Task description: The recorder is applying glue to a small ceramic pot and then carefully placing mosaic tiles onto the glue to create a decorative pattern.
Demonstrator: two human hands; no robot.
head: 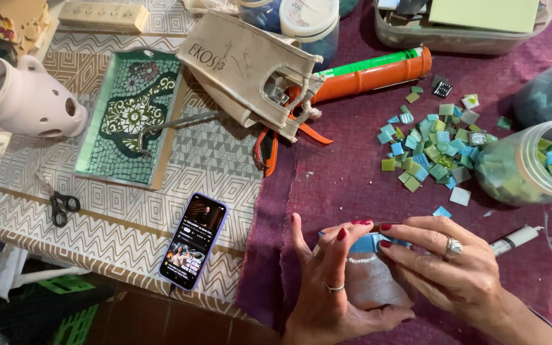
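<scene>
My left hand (327, 281) and my right hand (448, 268) meet near the table's front edge around a small frosted glass piece (372, 281) with a band of blue tiles (368, 243) along its top. Fingertips of both hands press on that blue band. The left palm cups the piece from the left, and the right hand covers its right side. A heap of loose green and blue mosaic tiles (432, 147) lies on the purple cloth (352, 166) just beyond my hands.
A tipped jar of tiles (531, 163) lies at the right, a small glue tube (515, 238) beside my right hand. A phone (194, 240), scissors (62, 204), a green mosaic tray (132, 115), a canvas bag (244, 64), an orange caulk tube (378, 71) and a white ceramic pot (20, 99) lie around.
</scene>
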